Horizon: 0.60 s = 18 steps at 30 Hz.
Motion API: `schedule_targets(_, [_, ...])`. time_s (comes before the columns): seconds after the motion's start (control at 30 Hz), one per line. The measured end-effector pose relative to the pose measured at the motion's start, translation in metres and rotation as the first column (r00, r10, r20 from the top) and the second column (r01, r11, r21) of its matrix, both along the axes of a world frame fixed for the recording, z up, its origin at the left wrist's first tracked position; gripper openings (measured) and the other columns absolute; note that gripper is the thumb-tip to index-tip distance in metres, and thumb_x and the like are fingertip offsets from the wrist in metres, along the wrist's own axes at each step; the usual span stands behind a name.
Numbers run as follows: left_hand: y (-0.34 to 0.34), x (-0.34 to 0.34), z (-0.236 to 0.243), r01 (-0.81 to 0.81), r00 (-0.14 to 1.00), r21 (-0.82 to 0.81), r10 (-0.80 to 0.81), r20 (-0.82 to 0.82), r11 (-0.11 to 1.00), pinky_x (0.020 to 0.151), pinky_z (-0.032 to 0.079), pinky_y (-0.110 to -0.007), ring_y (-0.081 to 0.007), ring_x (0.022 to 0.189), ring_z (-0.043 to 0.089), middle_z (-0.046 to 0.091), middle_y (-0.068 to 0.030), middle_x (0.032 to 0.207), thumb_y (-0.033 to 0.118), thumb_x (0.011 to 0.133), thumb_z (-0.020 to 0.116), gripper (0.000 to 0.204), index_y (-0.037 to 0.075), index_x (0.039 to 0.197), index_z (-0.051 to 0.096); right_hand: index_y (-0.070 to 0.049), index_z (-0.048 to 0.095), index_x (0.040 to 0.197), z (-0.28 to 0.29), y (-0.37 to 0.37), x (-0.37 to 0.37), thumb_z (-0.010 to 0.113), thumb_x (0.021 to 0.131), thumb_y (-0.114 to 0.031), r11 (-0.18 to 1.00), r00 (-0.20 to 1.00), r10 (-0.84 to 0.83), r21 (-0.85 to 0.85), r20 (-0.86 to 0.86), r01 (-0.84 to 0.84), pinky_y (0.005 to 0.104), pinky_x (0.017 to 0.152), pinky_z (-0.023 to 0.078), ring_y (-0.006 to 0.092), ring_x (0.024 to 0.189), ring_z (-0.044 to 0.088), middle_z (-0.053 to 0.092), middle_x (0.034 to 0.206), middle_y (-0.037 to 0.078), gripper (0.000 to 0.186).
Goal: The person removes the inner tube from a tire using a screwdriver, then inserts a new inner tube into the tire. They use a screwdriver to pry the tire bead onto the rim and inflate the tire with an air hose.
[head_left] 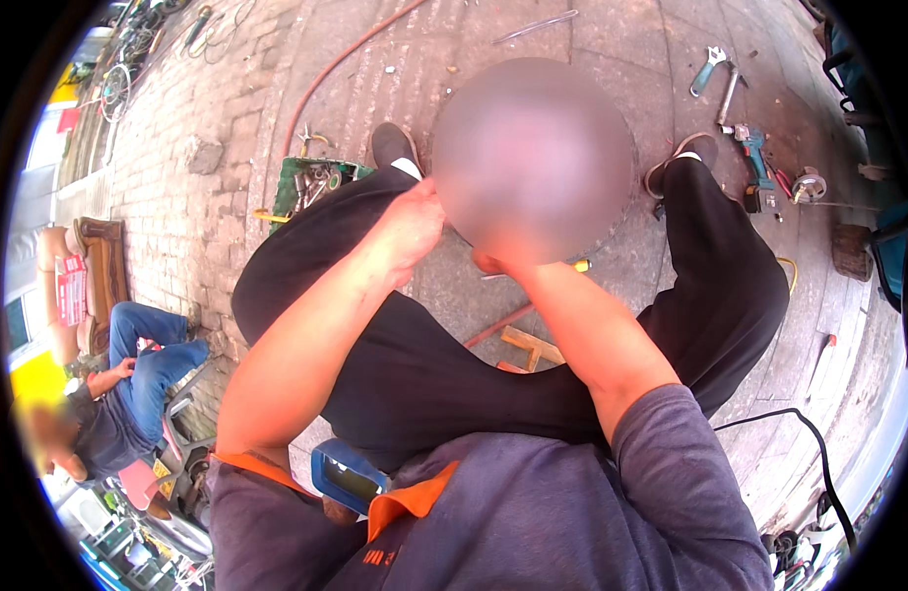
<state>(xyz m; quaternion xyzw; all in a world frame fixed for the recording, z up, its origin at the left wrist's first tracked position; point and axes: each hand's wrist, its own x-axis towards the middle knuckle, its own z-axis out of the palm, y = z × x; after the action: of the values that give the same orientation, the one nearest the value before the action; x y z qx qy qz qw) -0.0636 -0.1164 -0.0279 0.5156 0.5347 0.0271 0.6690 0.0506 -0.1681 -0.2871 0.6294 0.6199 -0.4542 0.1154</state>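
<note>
A large round, greyish object (538,148) stands between my feet, its surface smeared by blur so that its kind does not show. My left hand (413,231) is closed at its left edge, with the fingertips partly lost in the blur; what they pinch cannot be made out. At the object's near edge is my right hand (498,258), its fingers mostly hidden by the blur. Close beside the right hand shows the yellow end of a tool handle (582,265).
A green crate (277,202) of metal parts stands by my left foot. To the right lie an adjustable wrench (708,71), a hammer (731,94) and a cordless drill (755,167). A reddish hose (341,61) crosses the paving. Another person (129,374) sits at left.
</note>
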Motion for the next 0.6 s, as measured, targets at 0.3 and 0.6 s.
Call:
schedule_targets(0.3, [-0.002,0.005,-0.143,-0.112,0.898,-0.297,-0.031,-0.438,0.948,0.124,0.022,-0.065,-0.0411,0.151,0.041,0.038,-0.0212,0.167,0.066,0.105,0.048,0.083,0.009,0.164,0.036,0.009,0.041,0.152,0.045,-0.024,-0.031,0.066,0.092,-0.023,0.886,0.892,-0.445,-0.103,0.082,0.452,0.0386,0.111,0.051,0.0348,0.140,0.051,0.053,0.152,0.021,0.072])
schedule_targets(0.6, [-0.008,0.009,-0.237,-0.216,0.974,-0.716,0.093,-0.207,0.664,0.100,0.051,-0.060,-0.0325,0.115,0.068,0.073,-0.0085,0.126,0.059,0.110,0.039,0.051,0.018,0.124,0.066,0.005,0.071,0.120,0.028,-0.031,-0.019,0.068,0.086,-0.032,0.909,0.909,-0.417,-0.014,-0.009,0.417,0.0413,0.085,0.063,0.0305,0.106,0.073,0.073,0.122,0.022,0.050])
